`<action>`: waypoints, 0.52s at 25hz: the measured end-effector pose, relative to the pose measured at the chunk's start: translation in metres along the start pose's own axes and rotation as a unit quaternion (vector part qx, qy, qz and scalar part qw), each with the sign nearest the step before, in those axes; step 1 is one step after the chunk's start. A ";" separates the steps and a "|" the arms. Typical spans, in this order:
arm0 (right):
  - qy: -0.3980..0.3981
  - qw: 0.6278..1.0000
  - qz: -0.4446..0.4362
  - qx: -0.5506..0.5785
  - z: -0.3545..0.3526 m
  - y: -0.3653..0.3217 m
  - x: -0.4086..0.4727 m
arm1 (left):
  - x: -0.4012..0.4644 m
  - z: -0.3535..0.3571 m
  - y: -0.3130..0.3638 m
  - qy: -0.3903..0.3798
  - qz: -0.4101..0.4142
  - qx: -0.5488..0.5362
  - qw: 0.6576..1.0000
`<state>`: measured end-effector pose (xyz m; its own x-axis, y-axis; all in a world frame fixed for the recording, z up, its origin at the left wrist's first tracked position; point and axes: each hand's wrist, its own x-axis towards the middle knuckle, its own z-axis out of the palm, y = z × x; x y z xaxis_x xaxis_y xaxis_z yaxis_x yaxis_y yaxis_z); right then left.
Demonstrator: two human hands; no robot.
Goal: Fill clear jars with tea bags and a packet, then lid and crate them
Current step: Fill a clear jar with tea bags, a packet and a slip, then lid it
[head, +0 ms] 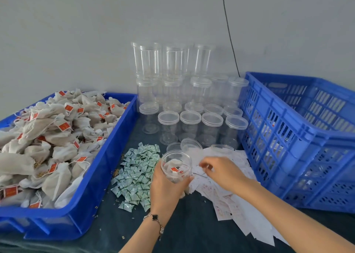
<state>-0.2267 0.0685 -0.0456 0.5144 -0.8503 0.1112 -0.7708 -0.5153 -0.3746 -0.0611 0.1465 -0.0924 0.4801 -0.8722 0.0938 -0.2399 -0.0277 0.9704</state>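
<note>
Jar (clear, lidless) in left hand holds tea bags

Black cable down grey wall

I counted 2 hands in shot, left hand and right hand. 1 open jar w/ tea bags inside, at least 2 tags showing. 2 blue bins: 1 shallow tray on the left, 1 slatted crate on the right. Lidded empty jars stood stacked by the wall; I made out approx 20, clear plastic overlapped so no exact no. 3 loose lids near the front. Tea bags, green packets and paper slips were heaps, too many to count. 1 bracelet.
</note>
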 end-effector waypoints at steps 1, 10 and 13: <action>-0.035 0.999 0.005 -0.019 0.012 0.006 -0.005 | -0.001 -0.001 -0.003 -0.004 0.011 0.004 1.000; -0.095 0.988 -0.041 -0.116 0.062 0.008 -0.013 | 0.001 -0.007 -0.012 -0.014 0.039 0.066 0.997; -0.102 0.979 -0.080 -0.158 0.066 0.008 -0.011 | 0.002 -0.005 -0.011 -0.016 0.035 0.047 0.998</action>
<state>-0.2139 0.0804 -0.1107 0.6779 -0.7332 -0.0539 -0.7351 -0.6752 -0.0604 -0.0531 0.1479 -0.1020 0.4324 -0.8886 0.1530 -0.3509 -0.0095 0.9364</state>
